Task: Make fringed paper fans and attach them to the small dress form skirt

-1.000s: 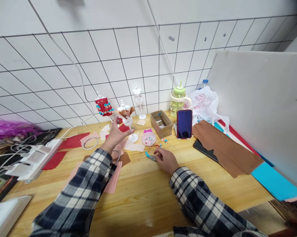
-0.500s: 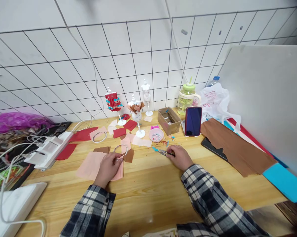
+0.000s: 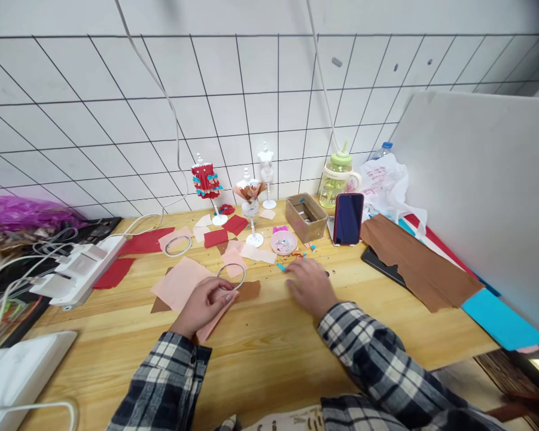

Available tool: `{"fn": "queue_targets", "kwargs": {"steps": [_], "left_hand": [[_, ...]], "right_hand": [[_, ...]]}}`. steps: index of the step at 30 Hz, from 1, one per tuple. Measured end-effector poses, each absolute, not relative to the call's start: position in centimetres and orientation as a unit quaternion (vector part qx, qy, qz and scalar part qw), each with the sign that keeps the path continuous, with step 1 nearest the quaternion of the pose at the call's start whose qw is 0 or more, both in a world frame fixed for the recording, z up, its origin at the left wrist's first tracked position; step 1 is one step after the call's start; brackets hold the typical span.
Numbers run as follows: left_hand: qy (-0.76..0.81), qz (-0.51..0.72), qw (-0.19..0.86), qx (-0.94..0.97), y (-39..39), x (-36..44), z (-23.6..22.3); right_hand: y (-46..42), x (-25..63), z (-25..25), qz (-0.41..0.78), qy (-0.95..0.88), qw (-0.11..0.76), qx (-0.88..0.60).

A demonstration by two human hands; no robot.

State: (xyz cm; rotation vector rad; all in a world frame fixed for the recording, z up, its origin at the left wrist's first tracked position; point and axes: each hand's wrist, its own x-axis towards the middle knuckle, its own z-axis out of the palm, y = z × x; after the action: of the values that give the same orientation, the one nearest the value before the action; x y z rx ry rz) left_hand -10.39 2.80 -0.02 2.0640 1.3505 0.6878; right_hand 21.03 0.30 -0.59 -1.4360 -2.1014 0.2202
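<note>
My left hand (image 3: pixel 204 305) is closed on a pink paper sheet (image 3: pixel 179 282) lying on the wooden table (image 3: pixel 269 347), its fingertips at a thin wire ring (image 3: pixel 231 276). A brown paper scrap (image 3: pixel 250 290) lies just right of it. My right hand (image 3: pixel 309 284) rests palm down with fingers curled over small scissors; only their blue end (image 3: pixel 280 266) shows past the fingertips. Behind the hands stands a small white mannequin with a brown paper skirt (image 3: pixel 250 200).
Further back are a mannequin in a red dress (image 3: pixel 205 179), a bare mannequin (image 3: pixel 266 170), a pink bead dish (image 3: pixel 283 242), a cardboard box (image 3: pixel 303 216), an upright phone (image 3: pixel 349 218), and a green cup (image 3: pixel 336 179). Brown paper (image 3: pixel 413 257) lies at right, a power strip (image 3: pixel 78 269) with cables at left.
My left hand left the brown-skirted mannequin, came down to the pink sheet and took hold of it by the wire ring. The right hand stayed at the scissors, shifting slightly.
</note>
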Motion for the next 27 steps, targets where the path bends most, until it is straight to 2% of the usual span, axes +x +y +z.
{"fn": "queue_targets", "kwargs": {"steps": [4, 8, 14, 18, 23, 27], "left_hand": [[0.513, 0.243, 0.223, 0.793, 2.7, -10.1, 0.2], [0.524, 0.193, 0.131, 0.819, 2.7, -10.5, -0.1], [0.567, 0.178, 0.067, 0.801, 2.8, -12.2, -0.3], [0.628, 0.224, 0.033, 0.744, 3.1, -13.5, -0.6], [0.629, 0.335, 0.06, 0.699, 3.1, -14.7, -1.0], [0.68, 0.265, -0.028, 0.684, 3.2, -14.5, -0.4]], "right_hand": [[0.5, 14.8, -0.6, 0.124, -0.879, 0.252, -0.386], [2.2, 11.5, -1.3, 0.129, -0.869, 0.224, -0.423], [3.3, 11.9, -1.5, 0.124, -0.884, 0.17, -0.417], [2.4, 13.0, -1.1, 0.11, -0.885, 0.181, -0.415], [1.3, 15.5, -1.1, 0.163, -0.847, 0.229, -0.452], [0.8, 18.4, -1.6, 0.236, -0.775, 0.28, -0.515]]}}
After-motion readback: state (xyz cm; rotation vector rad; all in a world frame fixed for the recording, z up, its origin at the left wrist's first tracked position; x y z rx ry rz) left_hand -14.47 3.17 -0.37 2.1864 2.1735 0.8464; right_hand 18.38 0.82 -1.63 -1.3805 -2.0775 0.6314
